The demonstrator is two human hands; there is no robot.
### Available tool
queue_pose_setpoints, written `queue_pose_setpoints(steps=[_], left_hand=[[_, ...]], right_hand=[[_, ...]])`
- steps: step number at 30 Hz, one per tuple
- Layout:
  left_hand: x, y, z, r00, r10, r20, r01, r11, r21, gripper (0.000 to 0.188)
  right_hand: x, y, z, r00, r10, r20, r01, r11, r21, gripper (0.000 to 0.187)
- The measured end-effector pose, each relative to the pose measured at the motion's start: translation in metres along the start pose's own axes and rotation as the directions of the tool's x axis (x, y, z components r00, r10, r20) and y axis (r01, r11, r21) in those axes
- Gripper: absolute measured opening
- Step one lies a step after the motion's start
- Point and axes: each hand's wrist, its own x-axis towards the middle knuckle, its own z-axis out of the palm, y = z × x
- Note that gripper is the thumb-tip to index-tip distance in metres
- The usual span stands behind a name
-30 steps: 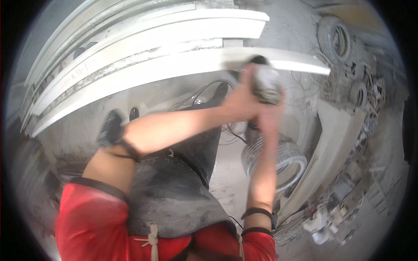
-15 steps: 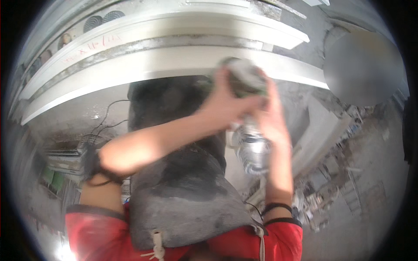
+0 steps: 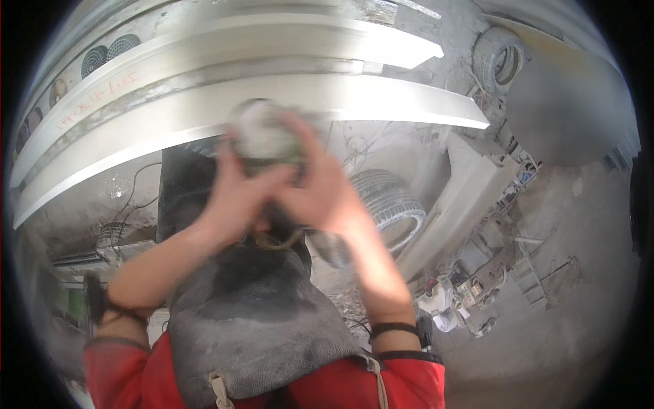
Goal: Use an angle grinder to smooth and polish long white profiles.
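Note:
Both of my hands grip a round object with a pale grey top and a dark greenish side. Motion blurs it, and its exact kind cannot be made out. My left hand wraps its left side, and my right hand curls round its right side, with the thumbs near each other in front. A silvery rounded thing shows partly behind my right wrist; I cannot tell whether it is joined to the object. Just beyond, or under, the object runs a long white strip with a bevelled right end.
A second white strip lies farther back, with red handwriting on it. One tyre rests to the right of my arm, another at the far right. A dark apron covers my front. Clutter lies on the floor at right.
My hands and the round object have moved left along the white strip. The view has shifted too, bringing the tyres at right into sight.

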Motion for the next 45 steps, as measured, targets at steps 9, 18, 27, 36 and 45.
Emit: queue_pose_setpoints(steps=[9,18,27,36,45], left_hand=[[0.128,0.016,0.255,0.903,-0.013,0.43,-0.075,0.979,0.188,0.125],[0.018,-0.009,0.019,0.967,0.156,0.204,-0.146,0.987,-0.061,0.114],[-0.143,-0.038,-0.331,0.931,0.086,-0.354,-0.181,0.952,-0.247,0.051],[-0.06,0.001,-0.126,0.997,0.008,-0.08,-0.006,0.999,0.031,0.101],[0.063,0.018,0.111,0.908,-0.032,0.419,0.005,0.998,0.066,0.126]], right_hand=[[-0.102,0.115,-0.216,0.825,0.255,-0.504,-0.213,0.967,0.141,0.084],[-0.038,0.023,0.005,0.953,0.085,-0.292,-0.104,0.993,-0.049,0.1],[0.1,-0.136,0.296,0.93,-0.135,0.342,0.174,0.981,-0.087,0.077],[0.021,-0.057,0.132,0.993,0.118,0.001,-0.117,0.99,-0.083,0.083],[-0.071,0.052,-0.086,0.872,0.187,-0.453,-0.159,0.982,0.098,0.098]])
